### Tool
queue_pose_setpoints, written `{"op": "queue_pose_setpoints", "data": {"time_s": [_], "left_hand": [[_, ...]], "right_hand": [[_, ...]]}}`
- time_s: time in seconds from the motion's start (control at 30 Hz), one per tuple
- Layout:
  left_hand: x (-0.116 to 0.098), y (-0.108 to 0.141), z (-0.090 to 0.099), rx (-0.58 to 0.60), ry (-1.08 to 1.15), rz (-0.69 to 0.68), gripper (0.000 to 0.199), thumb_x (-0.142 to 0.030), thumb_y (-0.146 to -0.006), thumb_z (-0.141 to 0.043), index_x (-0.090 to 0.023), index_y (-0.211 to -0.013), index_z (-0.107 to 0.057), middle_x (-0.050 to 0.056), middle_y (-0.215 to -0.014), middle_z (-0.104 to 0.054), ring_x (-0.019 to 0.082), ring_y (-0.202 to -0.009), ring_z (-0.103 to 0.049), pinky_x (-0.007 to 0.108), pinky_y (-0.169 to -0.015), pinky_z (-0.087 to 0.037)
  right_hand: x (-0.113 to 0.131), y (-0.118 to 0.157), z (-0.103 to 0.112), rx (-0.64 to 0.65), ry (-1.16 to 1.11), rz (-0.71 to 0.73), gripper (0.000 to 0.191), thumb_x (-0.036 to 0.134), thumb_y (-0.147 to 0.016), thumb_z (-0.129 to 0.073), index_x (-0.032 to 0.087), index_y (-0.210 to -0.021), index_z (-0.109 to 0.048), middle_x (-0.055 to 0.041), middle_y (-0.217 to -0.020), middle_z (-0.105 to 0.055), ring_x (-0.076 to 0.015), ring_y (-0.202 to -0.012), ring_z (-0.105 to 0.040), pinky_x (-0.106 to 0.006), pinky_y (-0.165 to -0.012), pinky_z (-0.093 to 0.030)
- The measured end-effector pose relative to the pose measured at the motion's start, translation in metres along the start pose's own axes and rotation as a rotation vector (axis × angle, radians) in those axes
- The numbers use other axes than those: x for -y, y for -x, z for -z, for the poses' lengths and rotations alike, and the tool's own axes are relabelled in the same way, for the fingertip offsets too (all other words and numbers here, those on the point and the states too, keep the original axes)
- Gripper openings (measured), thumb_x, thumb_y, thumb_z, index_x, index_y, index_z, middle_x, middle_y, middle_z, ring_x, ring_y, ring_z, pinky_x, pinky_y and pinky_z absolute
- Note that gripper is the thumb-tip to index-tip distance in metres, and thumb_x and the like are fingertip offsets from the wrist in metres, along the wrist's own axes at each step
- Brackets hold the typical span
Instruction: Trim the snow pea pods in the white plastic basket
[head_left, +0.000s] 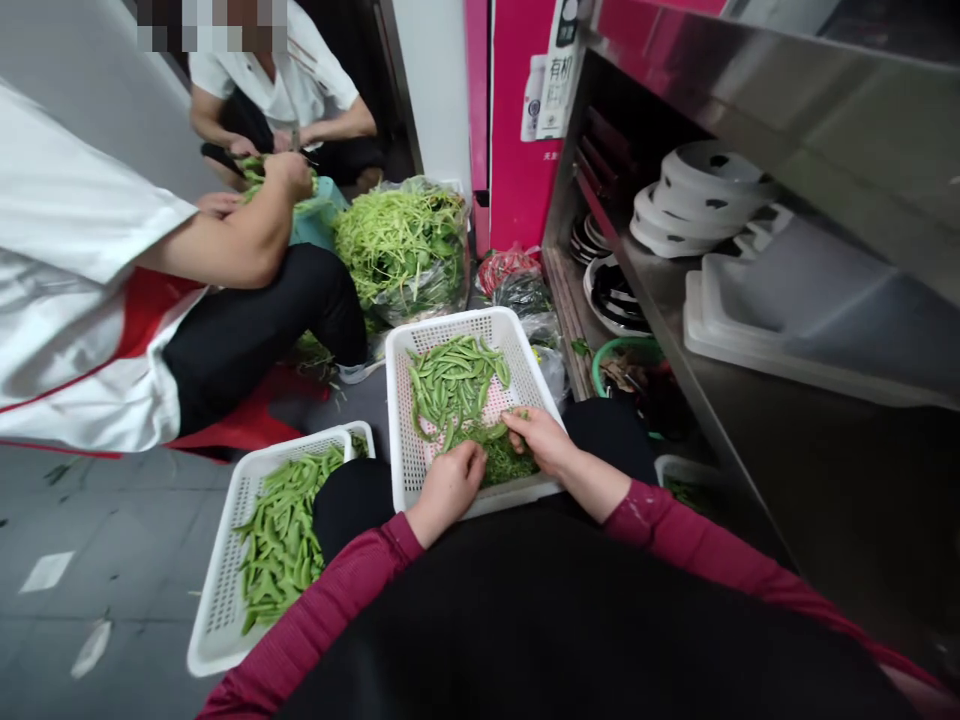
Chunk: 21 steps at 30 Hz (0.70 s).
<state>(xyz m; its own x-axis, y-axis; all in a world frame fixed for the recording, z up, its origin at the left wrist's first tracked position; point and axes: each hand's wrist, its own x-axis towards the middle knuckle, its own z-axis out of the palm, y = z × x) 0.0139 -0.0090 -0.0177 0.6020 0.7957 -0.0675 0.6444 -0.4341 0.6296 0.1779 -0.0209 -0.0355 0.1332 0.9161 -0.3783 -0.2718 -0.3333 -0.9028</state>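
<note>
I have both hands low in the white basket (517, 345) resting on my lap. My left hand (450, 485) curls over the pea pods (454, 385) at the near edge, fingers bent and pinching a pod. My right hand (541, 440) grips pods beside it. A second basket (217, 610) of pods sits on the floor to my left.

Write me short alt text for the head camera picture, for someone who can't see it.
A person's left hand and right hand work at green pea pods in a white basket on their lap. A second white basket of pods sits on the floor to the left, where two other people handle greens beside a bagged heap of greens.
</note>
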Motion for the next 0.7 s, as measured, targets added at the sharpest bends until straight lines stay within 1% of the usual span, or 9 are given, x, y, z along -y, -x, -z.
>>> {"op": "queue_pose_setpoints", "data": {"time_s": [0.07,0.13,0.2,0.3,0.47,0.53,0.6,0.7], "left_hand": [[-0.001,0.001,0.002,-0.073,0.014,0.025,0.018,-0.027,-0.084,-0.038,-0.016,-0.086,-0.053,0.001,-0.068,-0.056,0.012,-0.062,-0.052,0.022,-0.06,-0.039],[-0.001,0.001,0.001,-0.084,0.009,0.002,0.018,-0.027,-0.083,-0.041,-0.016,-0.093,-0.052,0.001,-0.07,-0.057,0.012,-0.064,-0.053,0.023,-0.061,-0.04],[-0.001,0.001,-0.001,-0.056,-0.027,-0.046,0.02,-0.027,-0.083,-0.042,-0.016,-0.096,-0.053,0.003,-0.076,-0.059,0.014,-0.069,-0.055,0.024,-0.064,-0.042],[0.002,0.001,-0.005,-0.022,-0.094,-0.11,0.021,-0.025,-0.085,-0.039,-0.016,-0.095,-0.055,0.006,-0.086,-0.061,0.016,-0.078,-0.056,0.026,-0.07,-0.043],[0.003,0.002,-0.004,0.031,-0.163,-0.195,0.026,-0.023,-0.087,-0.033,-0.016,-0.097,-0.056,0.006,-0.088,-0.062,0.015,-0.081,-0.057,0.025,-0.073,-0.043],[0.002,0.002,-0.003,0.046,-0.188,-0.218,0.026,-0.023,-0.087,-0.032,-0.015,-0.093,-0.056,0.006,-0.085,-0.061,0.014,-0.078,-0.056,0.024,-0.07,-0.042],[0.001,0.003,-0.003,0.079,-0.226,-0.245,0.025,-0.021,-0.085,-0.032,-0.015,-0.084,-0.056,0.005,-0.077,-0.06,0.013,-0.071,-0.055,0.023,-0.066,-0.041],[0.002,0.004,-0.005,0.136,-0.273,-0.273,0.021,-0.018,-0.078,-0.036,-0.016,-0.066,-0.053,0.003,-0.063,-0.055,0.012,-0.06,-0.052,0.021,-0.058,-0.038]], "right_hand": [[-0.001,0.001,0.002,0.014,0.022,0.021,0.028,0.041,-0.068,-0.058,0.019,-0.06,-0.042,0.0074,-0.039,-0.044,-0.0062,-0.035,-0.036,-0.019,-0.038,-0.028],[-0.003,0.003,0.001,0.038,0.053,0.04,0.028,0.041,-0.069,-0.058,0.019,-0.061,-0.044,0.0072,-0.039,-0.045,-0.0063,-0.035,-0.036,-0.019,-0.038,-0.028],[-0.004,0.005,-0.001,0.062,0.083,0.059,0.028,0.041,-0.07,-0.057,0.018,-0.061,-0.044,0.0075,-0.039,-0.044,-0.0062,-0.035,-0.035,-0.019,-0.038,-0.027],[-0.002,0.008,-0.003,0.081,0.112,0.071,0.028,0.042,-0.07,-0.057,0.018,-0.06,-0.045,0.0081,-0.037,-0.042,-0.006,-0.035,-0.033,-0.019,-0.038,-0.026],[0.001,0.007,-0.002,0.055,0.211,0.069,0.027,0.043,-0.07,-0.056,0.017,-0.063,-0.052,0.0081,-0.038,-0.041,-0.0062,-0.035,-0.033,-0.019,-0.039,-0.026],[-0.001,0.006,-0.003,0.035,0.283,0.088,0.027,0.042,-0.071,-0.054,0.016,-0.068,-0.057,0.0082,-0.038,-0.04,-0.0065,-0.035,-0.033,-0.02,-0.039,-0.026],[-0.002,0.007,-0.006,0.007,0.381,0.11,0.025,0.04,-0.072,-0.054,0.015,-0.072,-0.06,0.0079,-0.039,-0.041,-0.0071,-0.037,-0.035,-0.02,-0.041,-0.028],[-0.003,0.01,-0.013,0.013,0.547,0.177,0.018,0.031,-0.072,-0.055,0.016,-0.072,-0.064,0.0047,-0.048,-0.05,-0.0086,-0.047,-0.044,-0.02,-0.049,-0.033]]}}
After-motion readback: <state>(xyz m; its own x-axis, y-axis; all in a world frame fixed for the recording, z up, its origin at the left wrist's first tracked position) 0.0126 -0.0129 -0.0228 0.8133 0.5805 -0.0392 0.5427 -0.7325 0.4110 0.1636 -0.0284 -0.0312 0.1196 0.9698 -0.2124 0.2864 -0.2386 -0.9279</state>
